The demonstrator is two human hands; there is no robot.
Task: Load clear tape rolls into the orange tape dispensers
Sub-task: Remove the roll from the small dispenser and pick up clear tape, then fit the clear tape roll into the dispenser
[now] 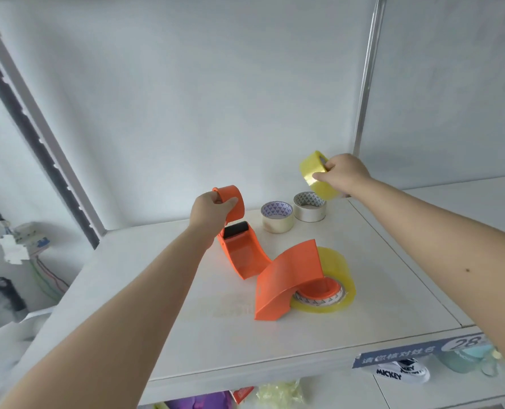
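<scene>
My left hand [209,214] grips the curved top of an orange tape dispenser [240,249] that stands on the white shelf [186,320]; its body is empty and a black roller shows inside. My right hand [344,172] holds a yellowish clear tape roll [314,177] in the air, above the back of the shelf. A second orange dispenser [286,278] lies nearer the front with a yellowish tape roll [333,278] seated on its hub. Two more clear tape rolls [277,216] [309,206] stand flat at the back, under the lifted roll.
A white wall stands right behind the shelf, and a metal upright [366,84] rises at the back right. A blue label strip [416,352] marked 28 runs along the shelf's front edge. Packaged goods lie on the shelf below. An adjoining shelf panel lies to the right.
</scene>
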